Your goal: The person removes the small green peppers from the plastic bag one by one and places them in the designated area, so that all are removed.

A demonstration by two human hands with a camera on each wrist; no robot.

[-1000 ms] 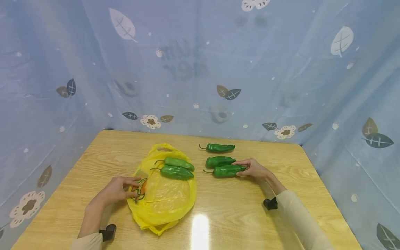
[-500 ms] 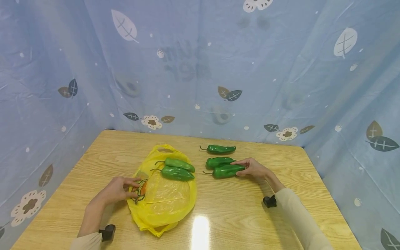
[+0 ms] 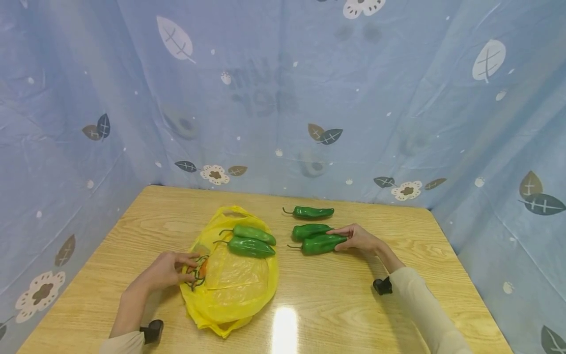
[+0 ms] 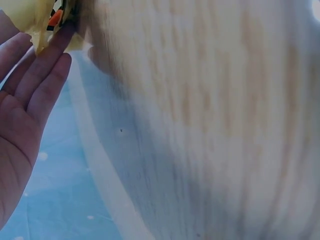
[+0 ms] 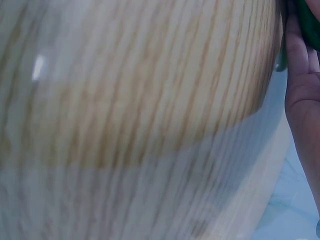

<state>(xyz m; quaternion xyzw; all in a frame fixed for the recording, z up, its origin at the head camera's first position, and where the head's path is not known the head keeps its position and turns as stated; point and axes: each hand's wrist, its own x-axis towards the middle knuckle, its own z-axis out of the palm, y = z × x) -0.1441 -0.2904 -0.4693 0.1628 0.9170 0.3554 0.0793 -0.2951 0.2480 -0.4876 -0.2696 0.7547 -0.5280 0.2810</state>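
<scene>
My left hand (image 3: 170,270) rests at the left edge of a flat yellow plastic bag (image 3: 239,302), thumb and fingers spread over its orange and black print. Its fingers look fairly straight in the left wrist view, with the fingertips right at the bag (image 4: 42,22). Two green peppers, the front one (image 3: 250,247) and the one behind it (image 3: 254,233), lie side by side on the bag. To the right, my right hand (image 3: 358,239) grips the tip end of another green pepper (image 3: 319,244) between thumb and fingers. In the right wrist view the hand (image 5: 305,95) and a bit of green show at the edge.
A green pepper (image 3: 311,231) lies right behind the gripped one, close to the right fingers. Farther back lies a slimmer green pepper (image 3: 313,212). All stand on a wooden table (image 3: 353,305), with a blue patterned curtain (image 3: 283,98) along its back and sides.
The head view has shifted slightly. Both hands, the bag and the peppers keep nearly the same places.
</scene>
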